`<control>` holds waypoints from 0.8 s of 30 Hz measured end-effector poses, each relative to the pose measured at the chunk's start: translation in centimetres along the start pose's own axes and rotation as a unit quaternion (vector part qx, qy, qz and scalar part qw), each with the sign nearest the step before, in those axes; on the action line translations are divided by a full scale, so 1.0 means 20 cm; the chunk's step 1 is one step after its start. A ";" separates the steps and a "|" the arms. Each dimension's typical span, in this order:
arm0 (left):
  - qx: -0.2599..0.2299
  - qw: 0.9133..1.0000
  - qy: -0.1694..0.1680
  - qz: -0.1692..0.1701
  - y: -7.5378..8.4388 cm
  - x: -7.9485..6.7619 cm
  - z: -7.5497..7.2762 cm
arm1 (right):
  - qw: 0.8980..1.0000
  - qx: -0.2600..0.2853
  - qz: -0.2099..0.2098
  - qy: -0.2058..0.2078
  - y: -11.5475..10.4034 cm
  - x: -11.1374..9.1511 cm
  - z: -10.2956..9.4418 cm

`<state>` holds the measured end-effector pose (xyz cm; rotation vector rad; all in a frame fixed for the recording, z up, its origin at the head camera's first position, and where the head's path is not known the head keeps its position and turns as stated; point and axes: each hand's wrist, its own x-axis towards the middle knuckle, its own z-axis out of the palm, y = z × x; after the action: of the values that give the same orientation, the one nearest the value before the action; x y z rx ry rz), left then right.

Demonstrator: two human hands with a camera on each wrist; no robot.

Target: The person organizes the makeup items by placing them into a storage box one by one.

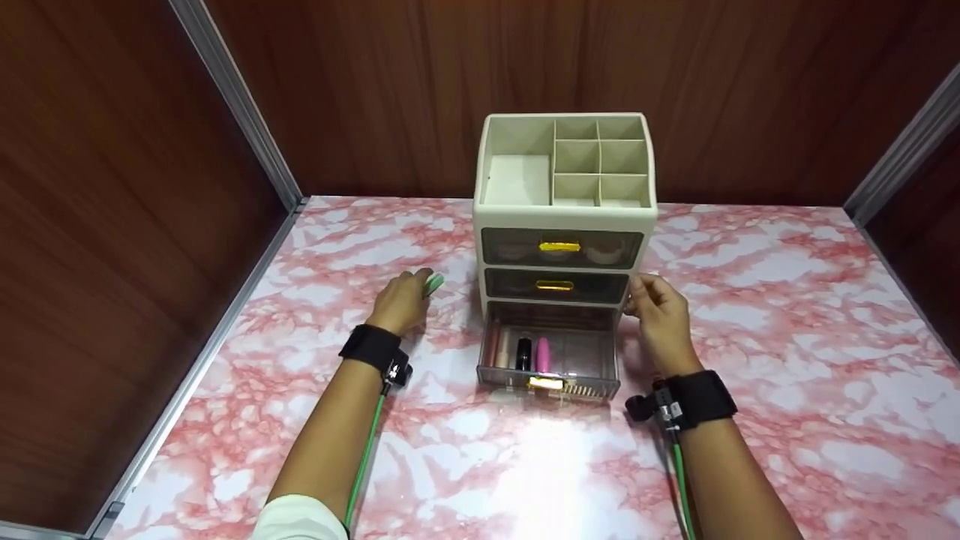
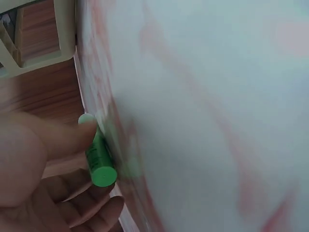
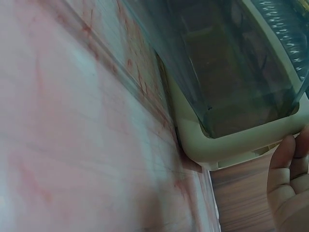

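Observation:
In the left wrist view, the left hand [image 2: 29, 164] pinches a small green lip balm tube [image 2: 100, 159] between thumb and fingers. From the head view, that hand [image 1: 401, 301] is above the table left of a cream cosmetics organizer [image 1: 566, 219], with the tube's pale green end [image 1: 433, 284] showing. The right hand [image 1: 664, 311] rests its fingers against the organizer's right side, beside the lower drawers. The bottom drawer [image 1: 585, 352] is pulled out; inside lie a black tube [image 1: 523, 353], a pink tube [image 1: 543, 355] and other small items.
Two upper drawers with gold handles [image 1: 559, 246] are closed, and round shapes show behind the top one. Divided compartments [image 1: 600, 157] form the organizer's top. A pink-and-white marbled table [image 1: 787, 300] lies beneath, with wooden panels [image 1: 375, 90] around it.

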<state>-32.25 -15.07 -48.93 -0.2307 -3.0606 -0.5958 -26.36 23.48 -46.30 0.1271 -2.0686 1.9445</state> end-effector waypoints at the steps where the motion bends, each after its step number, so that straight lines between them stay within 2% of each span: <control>1: -0.002 1.000 0.004 -0.004 0.00 0.00 0.00 | 1.000 -0.002 0.000 -0.001 0.00 0.00 0.00; 6: -0.011 1.000 0.008 -0.013 0.00 -0.01 -0.01 | 1.000 -0.021 0.001 -0.002 -0.01 -0.01 0.00; 12: -0.003 1.000 -0.011 -0.016 0.02 -0.03 -0.02 | 0.999 -0.035 0.002 0.003 -0.03 0.00 0.00; 16: -0.028 0.999 -0.028 -0.018 0.03 -0.05 -0.03 | 1.000 -0.023 0.003 -0.003 -0.01 0.00 -0.01; 18: -0.065 0.997 -0.037 -0.015 0.03 -0.06 -0.04 | 1.000 -0.017 -0.001 -0.005 -0.01 0.00 -0.01; 21: -0.137 0.990 -0.041 -0.008 0.06 -0.09 -0.06 | 1.000 -0.007 -0.010 0.000 0.07 0.03 -0.01; 24: -0.218 0.975 -0.035 0.002 0.11 -0.11 -0.09 | 1.000 0.000 -0.016 0.002 0.13 0.05 -0.02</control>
<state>-29.70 -14.09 -46.55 -0.2646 -2.9505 -1.2803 -27.99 24.18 -48.53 0.1537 -2.0519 1.9241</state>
